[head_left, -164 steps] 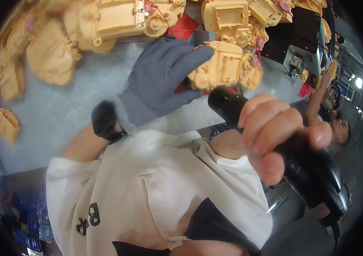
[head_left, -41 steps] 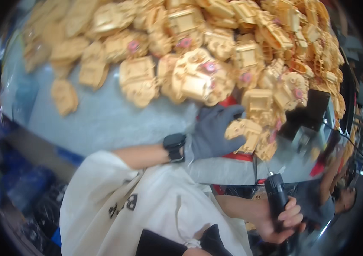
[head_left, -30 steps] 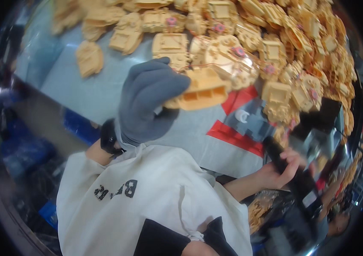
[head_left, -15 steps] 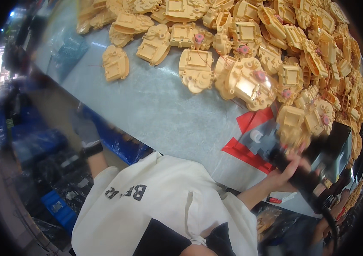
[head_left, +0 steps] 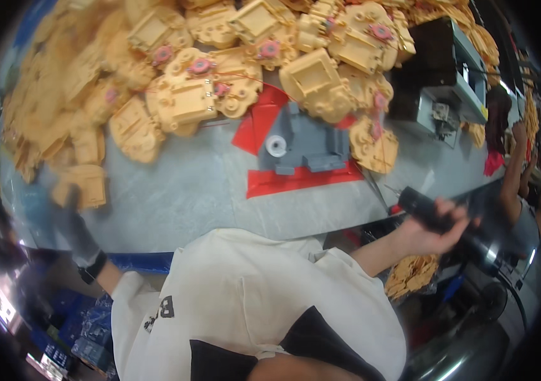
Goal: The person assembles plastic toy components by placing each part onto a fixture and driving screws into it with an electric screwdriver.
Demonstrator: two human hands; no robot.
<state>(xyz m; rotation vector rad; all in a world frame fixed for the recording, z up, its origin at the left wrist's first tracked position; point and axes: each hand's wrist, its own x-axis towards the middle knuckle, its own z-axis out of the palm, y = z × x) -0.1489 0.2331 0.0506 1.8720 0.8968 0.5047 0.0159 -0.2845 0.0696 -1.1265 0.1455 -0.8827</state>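
At the left of the worktop (head_left: 181,190), the blurred, gloved left hand (head_left: 74,222) overlaps a yellow casing (head_left: 92,184), while the right hand (head_left: 437,232) grips a black power screwdriver (head_left: 418,206) near-right of a grey fixture (head_left: 305,143).

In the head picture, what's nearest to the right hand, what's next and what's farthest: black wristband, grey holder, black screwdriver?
1. Black screwdriver: gripped in the right hand.
2. Grey holder: on the table, up and left of that hand.
3. Black wristband: way over at the picture's left.
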